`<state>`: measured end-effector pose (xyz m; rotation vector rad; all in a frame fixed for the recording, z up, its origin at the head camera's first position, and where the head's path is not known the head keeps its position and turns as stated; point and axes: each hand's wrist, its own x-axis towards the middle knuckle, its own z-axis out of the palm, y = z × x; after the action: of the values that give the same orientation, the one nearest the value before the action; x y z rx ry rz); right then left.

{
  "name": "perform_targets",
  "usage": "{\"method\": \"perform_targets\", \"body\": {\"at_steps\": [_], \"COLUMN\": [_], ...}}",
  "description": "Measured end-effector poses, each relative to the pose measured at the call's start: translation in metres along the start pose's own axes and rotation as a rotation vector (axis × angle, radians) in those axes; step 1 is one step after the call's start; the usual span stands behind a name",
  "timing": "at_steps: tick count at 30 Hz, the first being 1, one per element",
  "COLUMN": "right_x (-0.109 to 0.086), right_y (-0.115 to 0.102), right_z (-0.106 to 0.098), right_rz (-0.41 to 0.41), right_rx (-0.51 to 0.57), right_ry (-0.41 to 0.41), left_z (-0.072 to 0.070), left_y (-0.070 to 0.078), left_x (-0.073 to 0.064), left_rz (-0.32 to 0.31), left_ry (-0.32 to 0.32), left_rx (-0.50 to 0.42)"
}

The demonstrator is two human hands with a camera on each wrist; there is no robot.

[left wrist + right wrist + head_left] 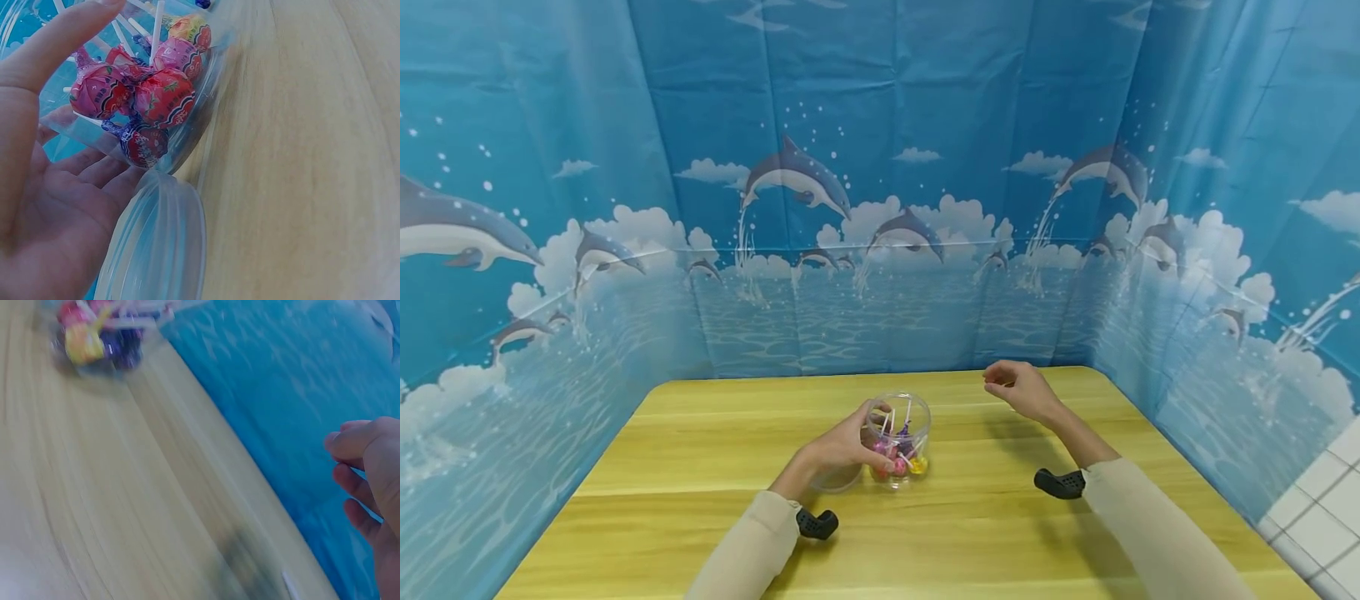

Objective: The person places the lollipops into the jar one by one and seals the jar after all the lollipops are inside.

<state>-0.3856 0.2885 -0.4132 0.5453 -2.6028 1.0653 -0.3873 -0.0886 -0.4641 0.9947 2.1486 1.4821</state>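
A clear plastic jar, its top uncovered, stands on the table with several wrapped lollipops inside, red, pink, purple and yellow, white sticks pointing mostly upward. My left hand holds the jar from its left side, thumb across the near wall and fingers around the far side. A round clear lid lies beside the jar, partly hidden beneath that hand. To the right of the jar, my right hand is raised over the far part of the table. Its fingers are loosely bent, and nothing shows between them.
The yellow wood-grain table meets a blue dolphin-print curtain at the back and sides. Low in the right wrist view is a blurred dark patch with a short white streak. White tiles show at far right.
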Motion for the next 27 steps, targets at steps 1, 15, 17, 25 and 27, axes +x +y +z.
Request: {"method": "perform_targets", "body": {"at_steps": [1,15,17,25,27], "right_x": [0.000,-0.015,-0.018,-0.030,-0.032], "right_y": [0.004,0.043,0.049,0.071,0.075], "right_z": [-0.002,-0.008,-0.008,-0.002,0.000], "right_rz": [-0.004,0.020,0.042,0.121,0.126], "right_rx": [-0.022,-0.143,-0.140,-0.171,-0.200], "right_ry": [-0.003,-0.029,-0.027,-0.038,-0.052], "left_z": [0.000,0.002,0.002,0.000,0.001], "left_y": [0.000,0.002,0.002,0.004,0.006], "left_x": [0.000,-0.004,-0.003,-0.002,-0.003], "left_rz": [0.000,-0.007,-0.003,-0.015,-0.017], "left_ry": [0.002,0.003,0.000,-0.002,-0.001], "left_rx": [-0.005,-0.040,-0.039,-0.034,-0.015]}}
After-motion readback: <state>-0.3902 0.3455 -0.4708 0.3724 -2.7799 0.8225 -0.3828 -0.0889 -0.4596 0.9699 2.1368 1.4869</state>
